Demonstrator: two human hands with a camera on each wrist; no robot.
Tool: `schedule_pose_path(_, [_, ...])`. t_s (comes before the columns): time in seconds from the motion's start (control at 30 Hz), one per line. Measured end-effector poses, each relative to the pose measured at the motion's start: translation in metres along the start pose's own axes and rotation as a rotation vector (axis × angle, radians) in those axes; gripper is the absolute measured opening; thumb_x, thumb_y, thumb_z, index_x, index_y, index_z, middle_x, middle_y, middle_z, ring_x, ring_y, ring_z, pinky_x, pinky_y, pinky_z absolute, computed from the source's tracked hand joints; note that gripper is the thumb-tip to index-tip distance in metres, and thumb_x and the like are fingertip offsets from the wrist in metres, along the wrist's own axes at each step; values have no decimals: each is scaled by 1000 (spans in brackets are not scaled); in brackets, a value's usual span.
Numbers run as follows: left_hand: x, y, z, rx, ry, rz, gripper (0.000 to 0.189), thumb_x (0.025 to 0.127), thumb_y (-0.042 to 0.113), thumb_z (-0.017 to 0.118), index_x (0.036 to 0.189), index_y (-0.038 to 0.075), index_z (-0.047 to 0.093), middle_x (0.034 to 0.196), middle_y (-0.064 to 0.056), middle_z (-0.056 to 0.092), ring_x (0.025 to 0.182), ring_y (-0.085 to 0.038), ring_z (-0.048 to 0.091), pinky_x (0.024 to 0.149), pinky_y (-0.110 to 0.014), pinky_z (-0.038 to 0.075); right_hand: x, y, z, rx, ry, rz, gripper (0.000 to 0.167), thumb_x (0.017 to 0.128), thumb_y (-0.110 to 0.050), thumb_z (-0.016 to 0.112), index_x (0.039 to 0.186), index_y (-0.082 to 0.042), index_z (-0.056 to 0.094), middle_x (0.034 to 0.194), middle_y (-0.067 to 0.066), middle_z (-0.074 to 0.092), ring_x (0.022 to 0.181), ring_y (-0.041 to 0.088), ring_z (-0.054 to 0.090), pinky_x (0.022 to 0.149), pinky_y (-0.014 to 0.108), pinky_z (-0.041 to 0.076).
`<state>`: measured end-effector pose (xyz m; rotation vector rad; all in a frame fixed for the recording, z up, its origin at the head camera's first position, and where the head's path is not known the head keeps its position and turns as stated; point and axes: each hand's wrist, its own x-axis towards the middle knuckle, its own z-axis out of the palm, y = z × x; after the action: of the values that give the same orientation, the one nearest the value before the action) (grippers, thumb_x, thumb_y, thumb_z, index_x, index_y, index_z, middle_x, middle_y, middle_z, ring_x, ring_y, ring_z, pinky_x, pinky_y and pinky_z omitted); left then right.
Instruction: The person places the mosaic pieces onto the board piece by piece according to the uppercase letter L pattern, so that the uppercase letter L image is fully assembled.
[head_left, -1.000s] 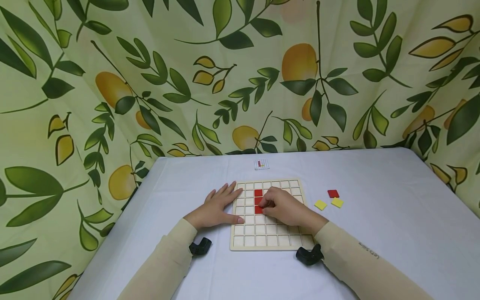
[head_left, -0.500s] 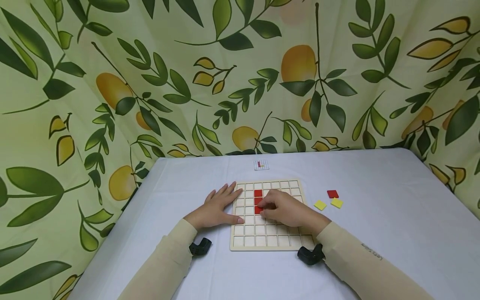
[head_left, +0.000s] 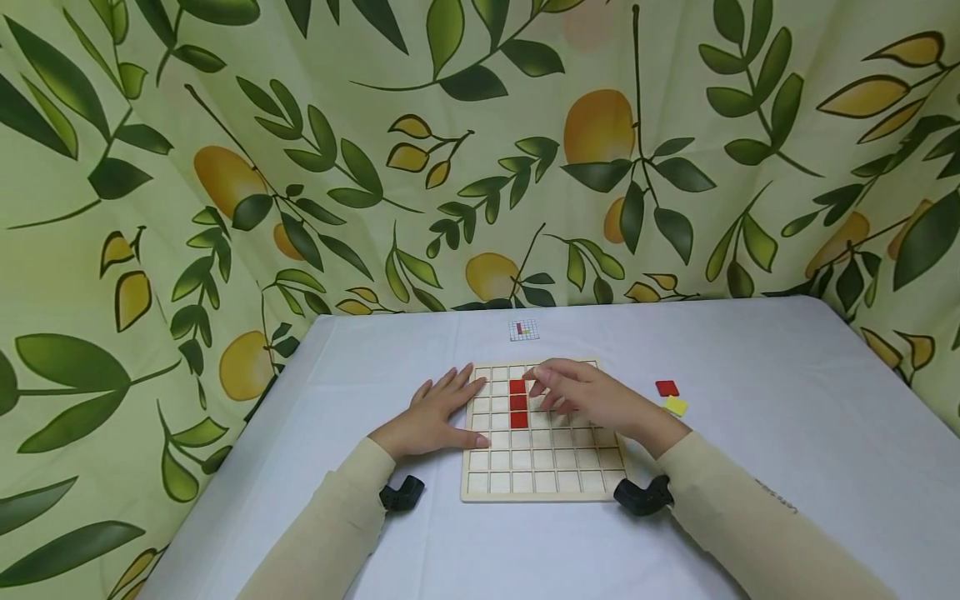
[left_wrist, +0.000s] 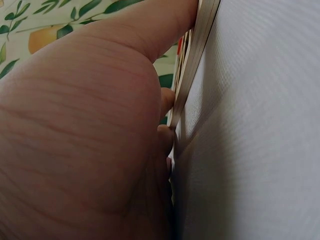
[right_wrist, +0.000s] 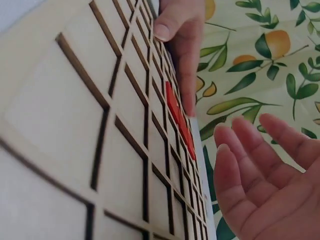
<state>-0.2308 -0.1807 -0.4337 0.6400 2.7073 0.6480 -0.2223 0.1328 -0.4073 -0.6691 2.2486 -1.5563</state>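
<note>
A wooden grid board [head_left: 521,495] lies flat on the white-covered table. Three red square tiles [head_left: 518,403] stand in a column in its cells, also seen as a red strip [right_wrist: 180,120] in the right wrist view. My left hand [head_left: 433,417] rests along the board's left edge with fingers spread and the thumb on the rim; in the left wrist view its thumb [left_wrist: 170,25] lies on the board's edge. My right hand [head_left: 592,396] hovers over the board right of the red tiles. Its fingers [right_wrist: 235,170] are loosely bent and hold nothing in the right wrist view.
Right of the board lie a loose red tile [head_left: 667,388] and a yellow tile [head_left: 676,406]. A small printed grid card [head_left: 523,330] lies behind the board. A leaf-and-fruit patterned curtain [head_left: 442,208] hangs along the table's back and left sides.
My right hand has let go at the lowest red tile and risen up and right, uncovering the red column. A second loose yellow tile is now hidden behind it. The left hand stays put.
</note>
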Motion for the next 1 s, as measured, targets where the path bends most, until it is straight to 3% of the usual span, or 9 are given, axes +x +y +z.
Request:
schedule_pose_path(0.23, [0,-1,0,-1,2,-3,108,87,72,79,174,28,33,182,4,9,166,-24,-3,128,-57,-7,-11,-2,-23,114,3,-68,68,120,-49,23,153,1,56,135,18,66,118,39,67,100,47,57])
schedule_pose_path(0.37, [1,-2,1,-3,6,6,108,87,72,80,174,27,33,182,4,9,166,-24,-3,128,-57,-7,-20,1,-37,162,6,-116,75,119,-51,16,155,3,53,138,23,63,122,42,64,100,49,56])
schedule_pose_path(0.73, [1,2,0,-7,2,-8,108,87,72,79,174,28,33,182,4,9,166,-24,-4,128,-56,-8,-48,17,-73,185,70,-127,75,119,-51,16,156,7,48,142,30,59,128,46,60,100,43,56])
schedule_pose_path(1.0, [1,1,1,-14,2,-13,108,86,72,80,174,28,33,182,5,9,166,-23,-4,128,-55,-8,-71,30,-105,120,189,-130,70,119,-51,13,159,-6,50,147,25,57,130,36,59,100,37,55])
